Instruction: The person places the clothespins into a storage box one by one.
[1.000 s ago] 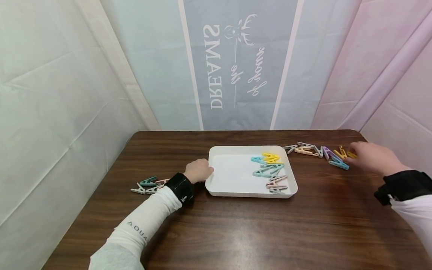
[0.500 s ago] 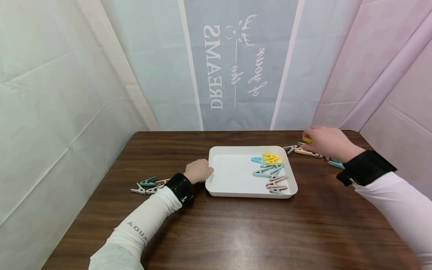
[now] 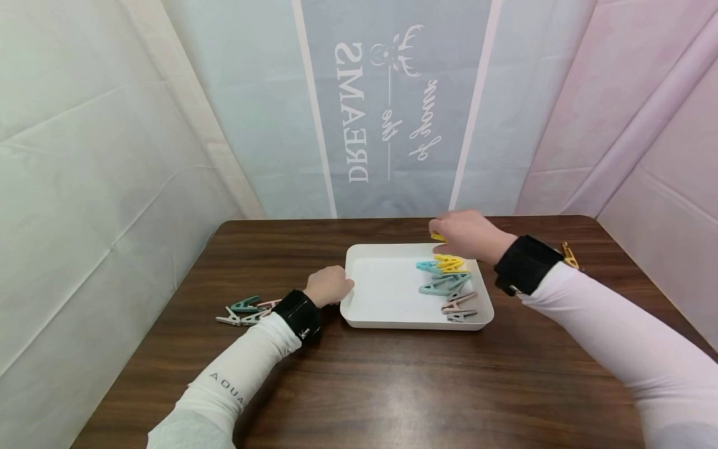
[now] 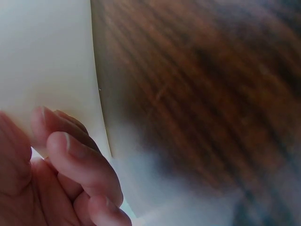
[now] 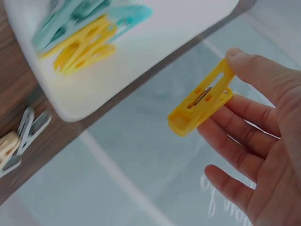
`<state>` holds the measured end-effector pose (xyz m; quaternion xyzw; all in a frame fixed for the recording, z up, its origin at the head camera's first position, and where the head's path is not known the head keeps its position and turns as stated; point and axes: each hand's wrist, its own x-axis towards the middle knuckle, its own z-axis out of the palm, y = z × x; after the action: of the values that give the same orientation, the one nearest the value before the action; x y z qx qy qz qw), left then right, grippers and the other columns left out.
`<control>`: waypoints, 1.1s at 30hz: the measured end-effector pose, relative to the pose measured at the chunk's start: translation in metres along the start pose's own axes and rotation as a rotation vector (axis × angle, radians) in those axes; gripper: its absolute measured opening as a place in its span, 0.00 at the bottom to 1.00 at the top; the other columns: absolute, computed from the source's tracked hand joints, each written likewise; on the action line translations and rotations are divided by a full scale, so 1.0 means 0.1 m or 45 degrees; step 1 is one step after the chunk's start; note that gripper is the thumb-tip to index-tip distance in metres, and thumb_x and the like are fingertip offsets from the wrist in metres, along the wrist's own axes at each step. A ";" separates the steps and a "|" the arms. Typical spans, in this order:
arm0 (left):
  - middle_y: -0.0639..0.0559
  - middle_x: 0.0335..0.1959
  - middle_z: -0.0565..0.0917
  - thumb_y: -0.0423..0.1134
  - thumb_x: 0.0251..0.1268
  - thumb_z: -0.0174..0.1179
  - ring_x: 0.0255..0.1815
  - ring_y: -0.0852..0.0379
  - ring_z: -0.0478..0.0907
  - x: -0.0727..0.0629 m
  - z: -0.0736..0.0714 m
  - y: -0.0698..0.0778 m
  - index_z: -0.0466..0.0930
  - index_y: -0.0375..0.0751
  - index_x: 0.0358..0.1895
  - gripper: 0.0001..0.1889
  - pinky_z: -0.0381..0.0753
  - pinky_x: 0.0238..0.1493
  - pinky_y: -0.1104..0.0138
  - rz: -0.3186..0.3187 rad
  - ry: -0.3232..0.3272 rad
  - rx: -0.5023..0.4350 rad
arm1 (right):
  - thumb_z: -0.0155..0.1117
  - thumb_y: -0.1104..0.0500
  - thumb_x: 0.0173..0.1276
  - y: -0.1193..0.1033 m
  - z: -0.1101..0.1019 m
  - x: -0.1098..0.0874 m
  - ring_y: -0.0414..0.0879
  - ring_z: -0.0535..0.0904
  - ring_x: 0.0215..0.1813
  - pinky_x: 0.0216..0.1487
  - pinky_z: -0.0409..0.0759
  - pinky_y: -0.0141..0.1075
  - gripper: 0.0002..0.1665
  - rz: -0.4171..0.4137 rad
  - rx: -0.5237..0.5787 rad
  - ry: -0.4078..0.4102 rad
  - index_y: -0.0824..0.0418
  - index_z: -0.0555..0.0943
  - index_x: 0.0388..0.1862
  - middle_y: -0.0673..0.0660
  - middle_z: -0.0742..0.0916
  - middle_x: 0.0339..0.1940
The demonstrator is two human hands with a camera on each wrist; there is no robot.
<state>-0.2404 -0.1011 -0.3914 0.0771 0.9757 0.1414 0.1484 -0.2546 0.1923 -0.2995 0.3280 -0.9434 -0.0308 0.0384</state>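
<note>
Part-way, I judge: yellow, teal, pink and grey clips (image 3: pixel 455 280) already line the 3 o'clock side of my white tray (image 3: pixel 415 325). My right hand (image 5: pixel 268 117) pinches a yellow clip (image 5: pixel 201 106), slotted plastic with a metal spring, near the 1 o'clock edge, not yet placed. My left hand (image 3: pixel 328 285) grips the 9 o'clock rim. Apparently left: a mixed cluster (image 3: pixel 245 305) beyond 9, a dark-yellow clip (image 3: pixel 569 256) toward 3, a grey clip (image 5: pixel 37 127) near 2.
</note>
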 end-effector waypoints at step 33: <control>0.50 0.15 0.77 0.44 0.73 0.48 0.16 0.55 0.75 0.03 0.03 -0.01 0.77 0.41 0.27 0.17 0.71 0.20 0.64 -0.012 0.007 0.001 | 0.75 0.53 0.58 -0.31 0.51 0.32 0.44 0.68 0.29 0.35 0.69 0.37 0.15 -0.117 0.065 -0.317 0.57 0.77 0.33 0.49 0.76 0.26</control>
<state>-0.2423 -0.1010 -0.3957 0.0721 0.9766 0.1404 0.1462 -0.2654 0.1494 -0.3515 0.3654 -0.9253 -0.0488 -0.0889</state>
